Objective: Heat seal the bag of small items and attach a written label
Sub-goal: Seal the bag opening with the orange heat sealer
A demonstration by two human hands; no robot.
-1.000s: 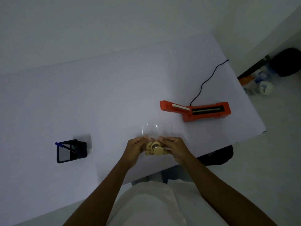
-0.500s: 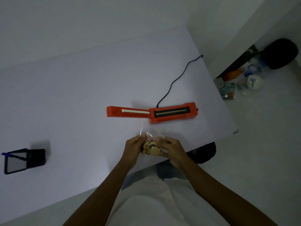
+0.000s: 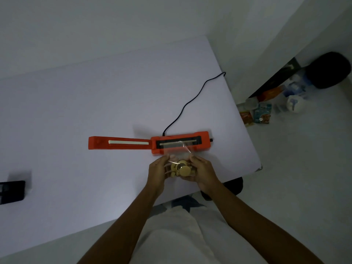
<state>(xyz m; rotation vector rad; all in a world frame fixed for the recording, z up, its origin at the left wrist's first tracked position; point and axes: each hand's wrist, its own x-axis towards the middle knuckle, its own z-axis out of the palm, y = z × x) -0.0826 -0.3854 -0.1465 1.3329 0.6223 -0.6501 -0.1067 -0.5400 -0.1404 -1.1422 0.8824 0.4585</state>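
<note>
A clear plastic bag [image 3: 179, 155] holds several small tan round items [image 3: 181, 169] at its bottom. My left hand [image 3: 158, 172] grips its left side and my right hand [image 3: 202, 171] grips its right side. The bag's open top edge lies over the front of the orange heat sealer [image 3: 179, 142], near its black sealing strip. The sealer's lid [image 3: 120, 142] is swung open flat to the left, with a pale strip showing on it.
The sealer's black cord [image 3: 190, 103] runs back off the white table [image 3: 85, 111] at the right. A black pen holder [image 3: 11, 191] sits at the far left edge. Packets and bottles [image 3: 266, 109] lie on the floor to the right.
Both hands carried the bag forward and to the right until its top reached the sealer. The view turned right, so the pen holder slid to the left edge.
</note>
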